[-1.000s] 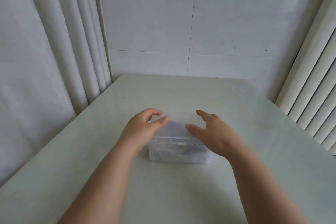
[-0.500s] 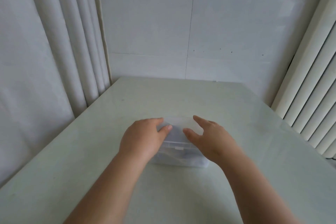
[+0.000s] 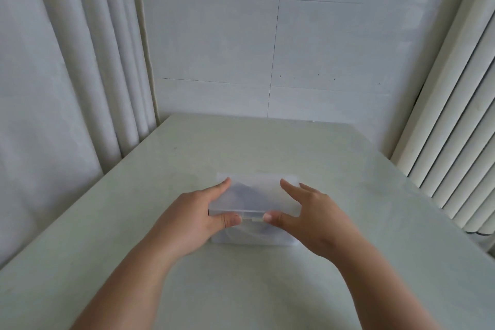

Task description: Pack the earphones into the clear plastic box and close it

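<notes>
Your left hand [image 3: 192,220] grips the left end of the clear plastic box [image 3: 254,237]: the thumb sits on the near front edge and the forefinger lies along the lid's left side. Your right hand [image 3: 313,218] is spread wide, with the thumb pressed to the near front edge and the fingers fairly straight over the right end. Whether those fingertips touch the lid [image 3: 257,199] cannot be told. The two thumbs lie just beside a small latch tab [image 3: 253,220] between them.

The box is frosted and see-through, and the lid lies flat on top. Through it the earphones [image 3: 246,193] show only as a dim dark shape and a pale loop of cable. The box stands on the pale table [image 3: 267,147], mid-way across and on its near half.

White curtains [image 3: 93,75] hang on the left, a tiled wall [image 3: 214,48] stands at the far end, and a ribbed white panel [image 3: 455,128] is on the right, all well apart from the box. Your hands cover both ends.

The box's long axis runs left to right, and its latch side faces you.
</notes>
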### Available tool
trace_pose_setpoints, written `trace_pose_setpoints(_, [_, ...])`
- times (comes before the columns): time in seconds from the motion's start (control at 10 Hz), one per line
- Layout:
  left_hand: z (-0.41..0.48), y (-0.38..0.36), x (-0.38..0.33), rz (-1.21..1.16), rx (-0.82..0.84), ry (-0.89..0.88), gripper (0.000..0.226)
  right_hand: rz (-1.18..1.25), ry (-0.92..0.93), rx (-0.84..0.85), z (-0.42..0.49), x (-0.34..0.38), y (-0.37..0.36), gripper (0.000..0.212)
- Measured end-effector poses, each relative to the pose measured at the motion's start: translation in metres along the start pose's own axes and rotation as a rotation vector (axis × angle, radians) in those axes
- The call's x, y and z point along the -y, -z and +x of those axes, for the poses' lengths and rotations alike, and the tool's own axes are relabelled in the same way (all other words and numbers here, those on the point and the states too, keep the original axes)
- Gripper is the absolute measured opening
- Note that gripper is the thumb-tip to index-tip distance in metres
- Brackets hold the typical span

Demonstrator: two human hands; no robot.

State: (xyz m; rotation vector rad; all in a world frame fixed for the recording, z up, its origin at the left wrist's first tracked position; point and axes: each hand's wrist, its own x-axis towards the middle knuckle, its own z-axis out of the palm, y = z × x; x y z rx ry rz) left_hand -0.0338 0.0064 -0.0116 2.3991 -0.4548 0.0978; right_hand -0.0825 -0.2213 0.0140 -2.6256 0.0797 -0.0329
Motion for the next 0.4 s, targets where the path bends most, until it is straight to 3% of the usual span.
trace_pose_setpoints(0.3, [-0.0003, 0.0036, -0.0035, -0.048, 0.056, -0.013, 0.081, 0.068, 0.021, -0.026, -0.0027, -0.0049, 0.0008, 0.075])
trace_pose_setpoints(0.4, [0.0033, 0.0071, -0.0068, -0.101, -0.005, -0.017, 0.081, 0.087, 0.021, -0.123, 0.0009, -0.005, 0.0021, 0.069])
